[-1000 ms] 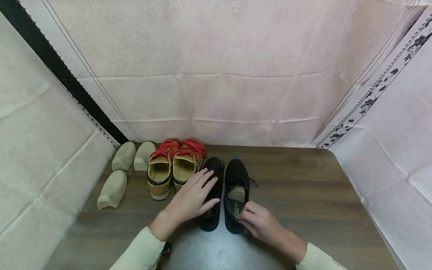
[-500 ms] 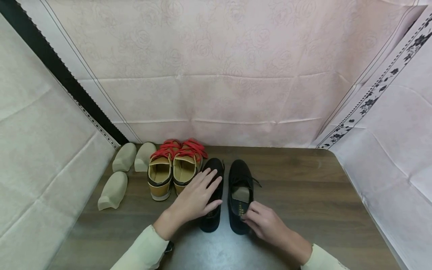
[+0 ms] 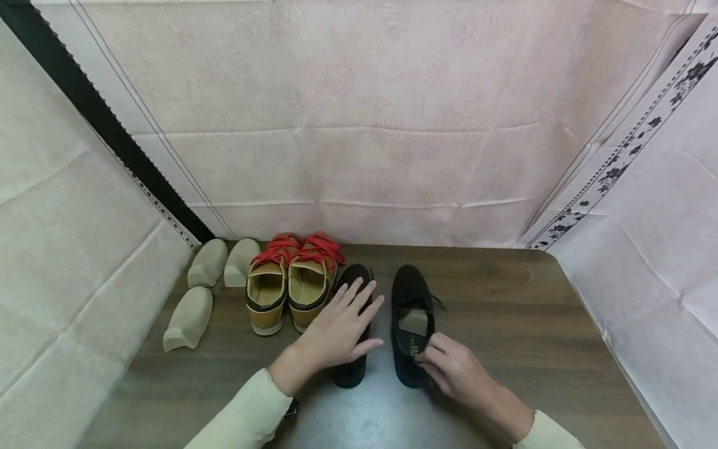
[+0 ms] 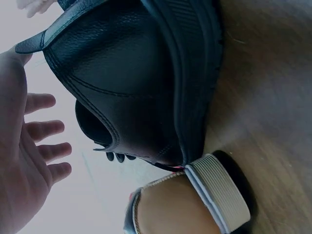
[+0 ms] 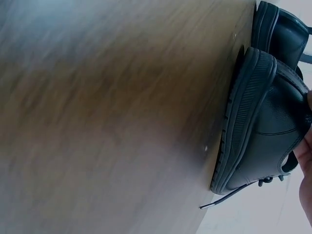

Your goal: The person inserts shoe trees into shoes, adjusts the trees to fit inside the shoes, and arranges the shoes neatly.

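Two black lace-up shoes stand on the wooden surface, toes pointing away. My left hand [image 3: 339, 333], fingers straight and spread, lies over the left black shoe [image 3: 349, 374] and hides its opening. In the left wrist view the fingers of that hand [image 4: 24, 146] stand clear of the shoe [image 4: 122, 78], the thumb close to its heel tab. My right hand [image 3: 454, 368] pinches the rear rim of the right black shoe [image 3: 411, 287]. A pale insert [image 3: 413, 322] shows inside that shoe. The right wrist view has the hand [image 5: 306, 165] at the collar of the shoe [image 5: 273, 122].
Left of the black pair stand two tan shoes [image 3: 267, 312] with red laces [image 3: 318, 246]. Farther left lie three cream toe-shaped inserts [image 3: 189, 318]. A pale cloth wall [image 3: 359, 162] rises behind. Bare wooden surface [image 3: 521, 337] extends to the right.
My right hand has slid the right black shoe to the right, widening the gap between the pair. My left hand has shifted slightly right above the other shoe, which stays put.
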Available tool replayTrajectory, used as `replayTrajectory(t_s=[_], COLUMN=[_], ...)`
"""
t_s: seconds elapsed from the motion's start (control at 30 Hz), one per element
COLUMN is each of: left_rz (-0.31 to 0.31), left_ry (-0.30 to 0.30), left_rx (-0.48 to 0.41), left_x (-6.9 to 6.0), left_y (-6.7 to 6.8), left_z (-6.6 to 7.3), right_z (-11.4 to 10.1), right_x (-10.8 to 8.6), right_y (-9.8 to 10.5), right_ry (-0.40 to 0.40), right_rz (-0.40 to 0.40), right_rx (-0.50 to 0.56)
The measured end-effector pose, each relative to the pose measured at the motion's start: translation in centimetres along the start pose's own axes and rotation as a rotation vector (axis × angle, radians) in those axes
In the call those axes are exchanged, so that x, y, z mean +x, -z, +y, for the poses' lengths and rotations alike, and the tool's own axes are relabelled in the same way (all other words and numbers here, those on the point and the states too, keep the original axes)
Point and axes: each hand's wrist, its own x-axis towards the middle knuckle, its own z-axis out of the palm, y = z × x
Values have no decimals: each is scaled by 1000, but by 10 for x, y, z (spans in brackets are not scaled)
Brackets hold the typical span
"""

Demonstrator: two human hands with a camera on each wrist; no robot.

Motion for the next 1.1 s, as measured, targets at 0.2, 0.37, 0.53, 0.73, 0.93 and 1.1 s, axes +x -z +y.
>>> replayTrajectory(t_s=[0.2,0.37,0.53,0.73,0.93,1.1], left_rz=[-14,-12,-11,1,-1,-27], left_ry=[-12,-13,-17,-30,-29,-21], left_rx=[31,23,31,48,25,27], left_x=[4,5,8,13,19,25], left_y=[-2,-3,-2,-2,-2,-3], left_z=[4,6,6,7,10,14], right_z=[6,12,18,23,30,37], right_x=[-8,-12,-17,-24,-32,-41], right_y=[5,10,15,21,32,43], right_ry=[10,9,39,36,20,-9], right_rz=[11,40,90,108,112,103], right_rx=[-24,-36,-38,-64,-112,-122])
